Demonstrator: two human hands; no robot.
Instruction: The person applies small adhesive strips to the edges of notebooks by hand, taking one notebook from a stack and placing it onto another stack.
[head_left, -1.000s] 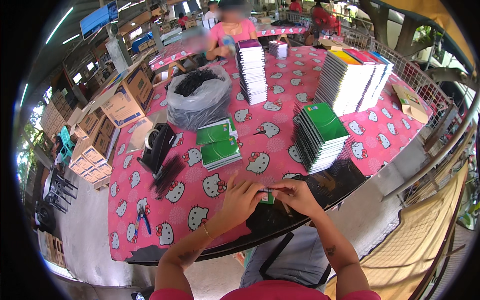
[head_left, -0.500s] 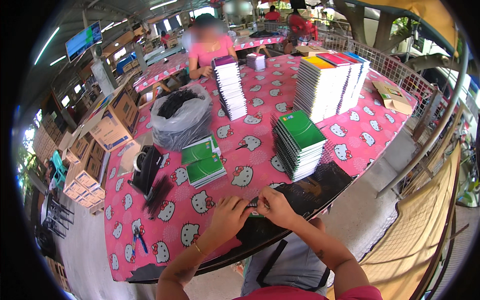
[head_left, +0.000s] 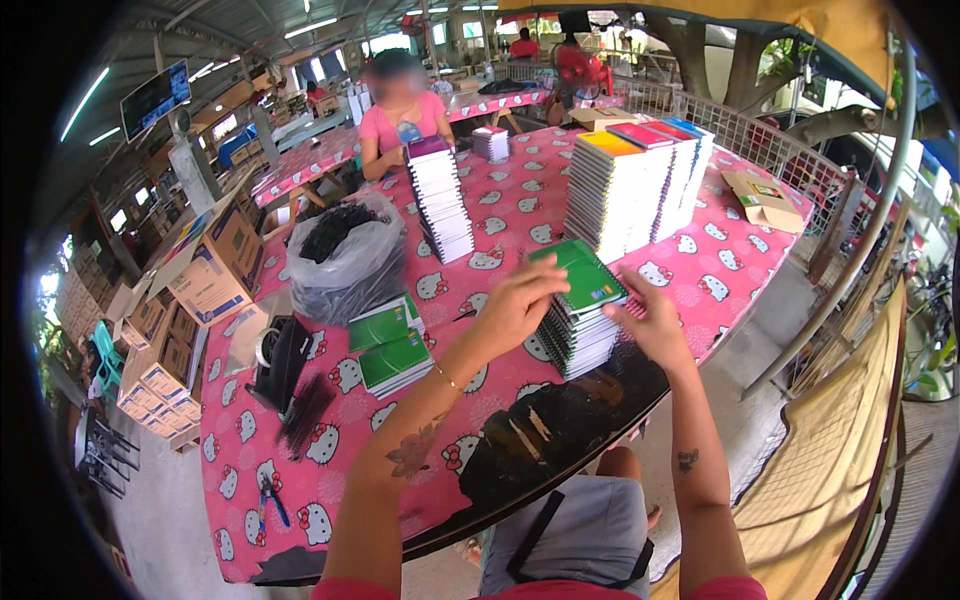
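Left hand and right hand apart, flanking green stack right of frame centre; whether gripping, cannot tell. Pliers lie on table, lower left of frame.

Workshop, open-sided: covered worktable; stacked notebooks; pliers; piled cartons; tube lights; co-worker at second position.
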